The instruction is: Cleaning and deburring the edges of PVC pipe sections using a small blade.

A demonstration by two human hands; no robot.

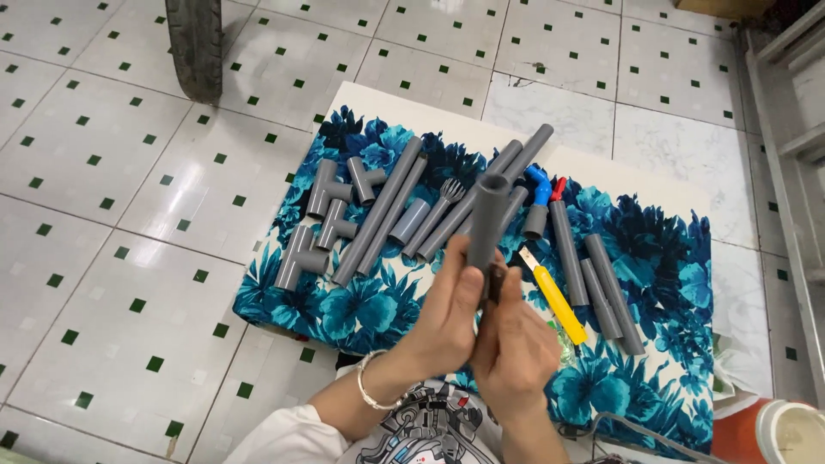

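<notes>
My left hand (447, 314) and my right hand (516, 344) together hold one short grey pipe piece (487, 219) upright, its open end towards the camera, above a blue flowered cloth (662, 258). A silver bangle (368, 382) circles my left wrist. On the cloth lie several grey tee fittings (331, 219) at the left, long grey pipes (382, 206) in the middle, and more grey pipes (601, 283) at the right. A yellow utility knife (557, 301) lies just right of my hands.
A blue pipe elbow (538, 182) and a small red part (559, 187) lie at the cloth's far side. The cloth covers a white board (447, 116) on a tiled floor. A tyre (196, 43) stands at the upper left. An orange container (773, 434) sits at the lower right.
</notes>
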